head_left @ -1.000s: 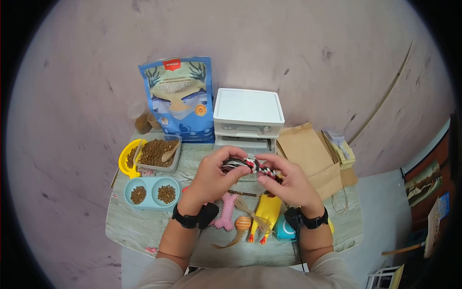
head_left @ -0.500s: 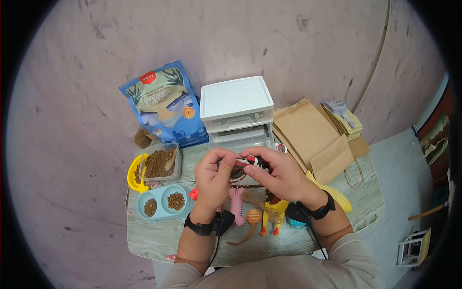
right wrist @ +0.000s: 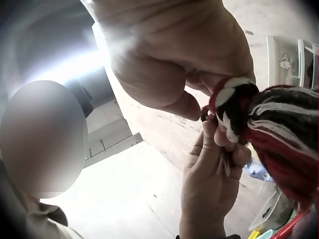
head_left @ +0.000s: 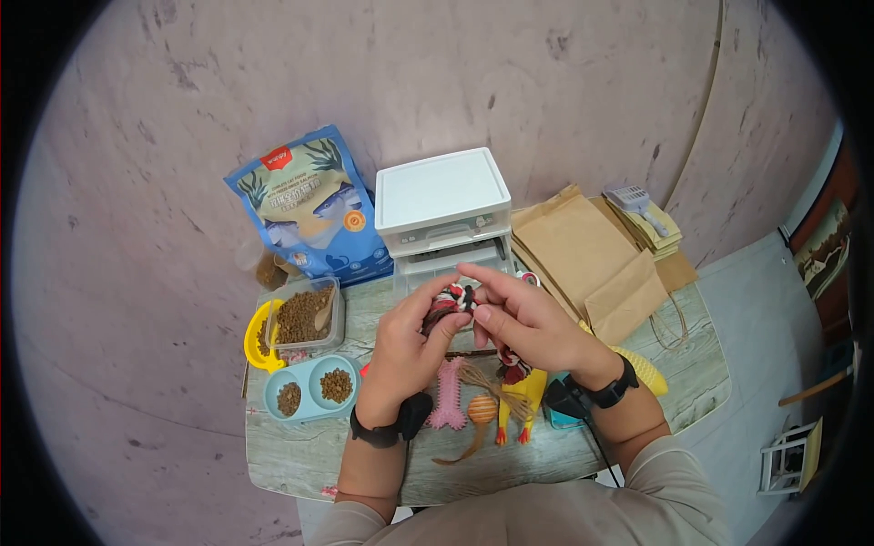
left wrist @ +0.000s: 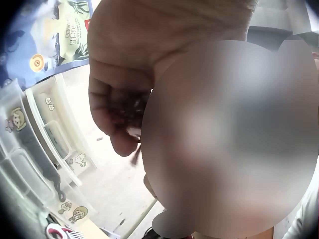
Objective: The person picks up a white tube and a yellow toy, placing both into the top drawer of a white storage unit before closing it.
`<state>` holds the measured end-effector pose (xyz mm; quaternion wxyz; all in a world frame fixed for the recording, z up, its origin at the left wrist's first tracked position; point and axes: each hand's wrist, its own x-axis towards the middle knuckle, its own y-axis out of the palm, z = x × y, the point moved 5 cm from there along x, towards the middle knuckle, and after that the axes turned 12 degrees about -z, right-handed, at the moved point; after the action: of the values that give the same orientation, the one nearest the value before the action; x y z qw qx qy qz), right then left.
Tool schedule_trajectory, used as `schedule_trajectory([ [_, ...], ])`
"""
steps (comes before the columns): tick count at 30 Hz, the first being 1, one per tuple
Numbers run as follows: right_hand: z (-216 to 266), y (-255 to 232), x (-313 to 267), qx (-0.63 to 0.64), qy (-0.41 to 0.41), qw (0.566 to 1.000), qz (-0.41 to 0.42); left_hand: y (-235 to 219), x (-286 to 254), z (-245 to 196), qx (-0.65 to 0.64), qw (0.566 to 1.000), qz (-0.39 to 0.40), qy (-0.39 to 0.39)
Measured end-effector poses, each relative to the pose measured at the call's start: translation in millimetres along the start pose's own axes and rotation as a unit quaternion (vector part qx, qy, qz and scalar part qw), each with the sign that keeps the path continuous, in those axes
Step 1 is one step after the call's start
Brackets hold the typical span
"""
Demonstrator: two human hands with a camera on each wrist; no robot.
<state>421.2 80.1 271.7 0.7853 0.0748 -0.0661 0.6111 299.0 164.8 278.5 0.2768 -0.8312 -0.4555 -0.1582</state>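
My left hand [head_left: 405, 346] pinches a red, white and black braided rope toy [head_left: 453, 298] above the table; its curled fingers [left wrist: 117, 142] show around the strands in the left wrist view. My right hand [head_left: 537, 332] grips the toy's other side, fingers partly hiding it. In the right wrist view a knot [right wrist: 232, 107] lies against that hand, with a loose tassel [right wrist: 286, 132] hanging beyond it. Below the hands lie a pink spiky bone [head_left: 448, 393], a striped ball [head_left: 482, 409] and a yellow rubber chicken [head_left: 523, 398].
White drawers [head_left: 443, 196] stand at the back beside a blue food bag [head_left: 314, 214]. On the left are a kibble container [head_left: 305, 314], a yellow bowl [head_left: 258, 344] and a blue double bowl [head_left: 311, 387]. Paper bags [head_left: 592, 259] and a scoop [head_left: 637, 205] lie right.
The head view has shifted, so the table sits farther right. The right fingers have spread and straightened somewhat around the toy, and a tassel now shows below the right hand.
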Motion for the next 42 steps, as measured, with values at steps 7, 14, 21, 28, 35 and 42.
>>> schedule_trajectory([
  [7, 0.9, -3.2, 3.2, -0.025, 0.039, 0.999, 0.006, -24.3, 5.3, 14.5, 0.004, 0.983, -0.178, -0.050],
  [14, -17.0, -12.6, 15.7, -0.091, -0.010, 0.994, -0.053, -33.9, 11.2, 38.0, 0.011, 0.974, -0.216, -0.070],
  [21, -23.3, -47.2, 39.9, -0.258, -0.142, 0.907, -0.300, -19.6, 20.5, 61.1, 0.117, 0.979, -0.169, -0.003],
  [28, -31.6, -41.5, 60.7, -0.477, -0.200, 0.836, -0.185, -15.5, 19.5, 55.0, 0.253, 0.930, -0.187, 0.191],
  [35, -35.3, -23.4, 69.5, -0.515, -0.157, 0.842, -0.024, -18.2, 17.9, 63.5, 0.191, 0.962, -0.141, 0.132],
  [42, -66.1, -19.6, 96.8, -0.494, -0.106, 0.862, 0.029, -27.4, 18.8, 58.5, 0.216, 0.964, -0.115, 0.108],
])
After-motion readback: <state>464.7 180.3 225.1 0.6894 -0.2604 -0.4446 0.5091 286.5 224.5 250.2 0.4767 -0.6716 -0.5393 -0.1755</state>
